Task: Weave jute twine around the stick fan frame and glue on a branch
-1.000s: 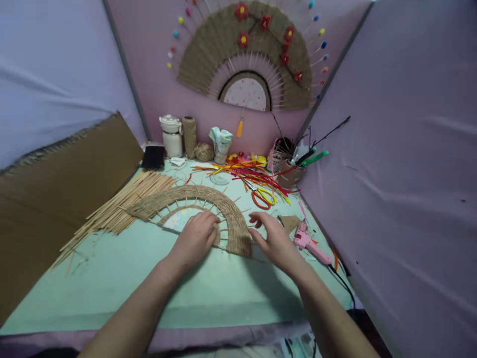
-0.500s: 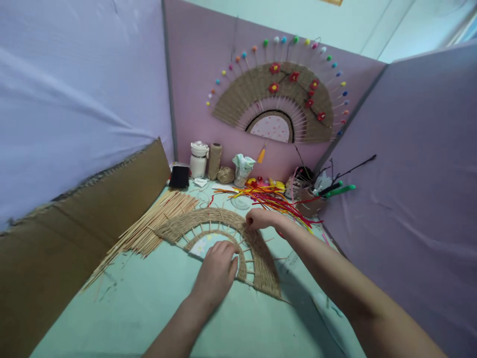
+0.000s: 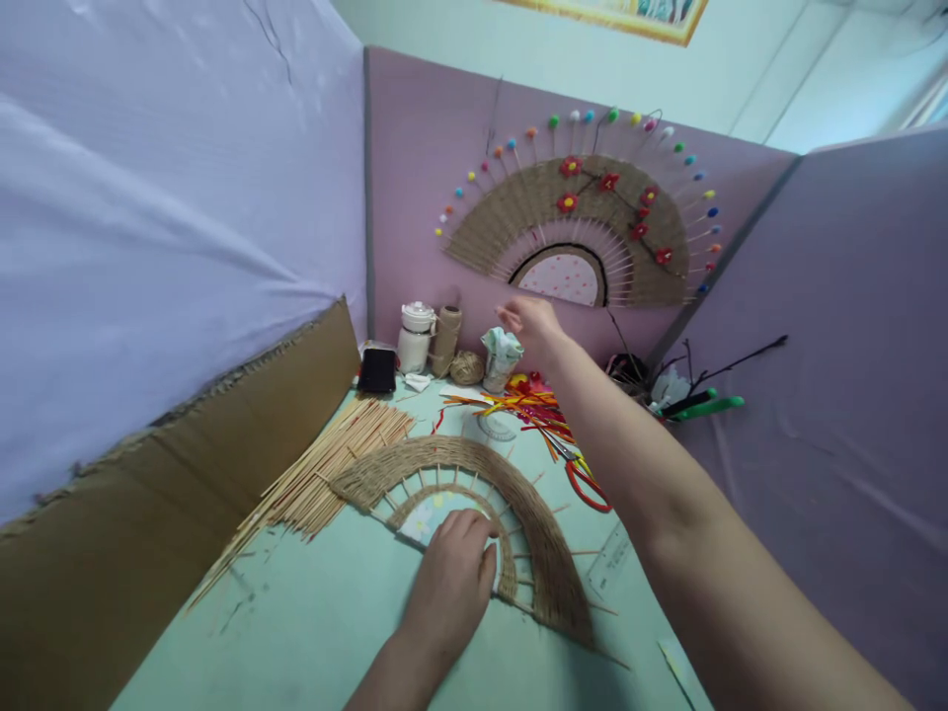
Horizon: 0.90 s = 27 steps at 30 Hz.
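Note:
A half-round woven fan (image 3: 552,553) of brown twine on thin wooden sticks lies on the table, its pale flowered centre partly covered. My left hand (image 3: 459,563) rests on the inner twine band and centre, fingers bent over it and thumb at the side, holding the fan down. Well above the fan, my right hand (image 3: 531,318) is raised towards the back panel, in front of the finished fan. Its fingers are pinched together; whatever is between them is too small to make out.
Bamboo sticks (image 3: 333,474) lie at left beside a cardboard wall (image 3: 222,444). Orange-handled scissors (image 3: 589,489), coloured pipe cleaners (image 3: 511,403) and a clear ruler (image 3: 611,561) lie to the right. A twine ball (image 3: 467,368), twine spool (image 3: 445,341) and white jar (image 3: 415,346) stand behind. A decorated fan (image 3: 504,212) hangs on the panel.
My right hand has lifted from the fan's outer band, up and away towards the back panel. My left hand stays on the fan. The view has tilted up slightly.

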### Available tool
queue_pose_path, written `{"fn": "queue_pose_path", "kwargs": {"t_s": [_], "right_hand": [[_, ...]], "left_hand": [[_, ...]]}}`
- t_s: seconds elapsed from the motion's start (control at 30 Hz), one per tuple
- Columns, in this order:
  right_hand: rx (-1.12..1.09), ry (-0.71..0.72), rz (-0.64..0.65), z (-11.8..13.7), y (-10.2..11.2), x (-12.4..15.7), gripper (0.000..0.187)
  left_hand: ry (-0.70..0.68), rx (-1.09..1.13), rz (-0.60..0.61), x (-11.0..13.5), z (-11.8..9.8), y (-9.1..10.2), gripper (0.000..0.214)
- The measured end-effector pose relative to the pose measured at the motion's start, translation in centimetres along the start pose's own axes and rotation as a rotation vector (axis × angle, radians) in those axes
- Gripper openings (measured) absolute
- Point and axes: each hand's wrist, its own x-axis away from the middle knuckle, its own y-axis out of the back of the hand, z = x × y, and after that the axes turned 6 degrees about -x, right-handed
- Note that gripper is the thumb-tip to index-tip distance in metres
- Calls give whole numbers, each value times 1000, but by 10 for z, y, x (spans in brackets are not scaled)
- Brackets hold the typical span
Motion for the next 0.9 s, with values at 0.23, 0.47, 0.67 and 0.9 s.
{"fn": "queue_pose_path", "kwargs": {"t_s": [0.23, 0.47, 0.67, 0.9], "right_hand": [[106, -280, 220, -30, 68, 94, 10], [540, -222, 494, -10, 160, 195, 23], [671, -285, 512, -22, 218, 258, 24], [429, -262, 301, -48, 238, 272, 26]], "left_hand": [[-2, -66, -18, -1, 6, -4, 19], [112, -327, -15, 0, 18, -3, 36], [0, -455, 221, 1, 31, 7, 75], [64, -539, 423, -19, 39, 12, 92]]}}
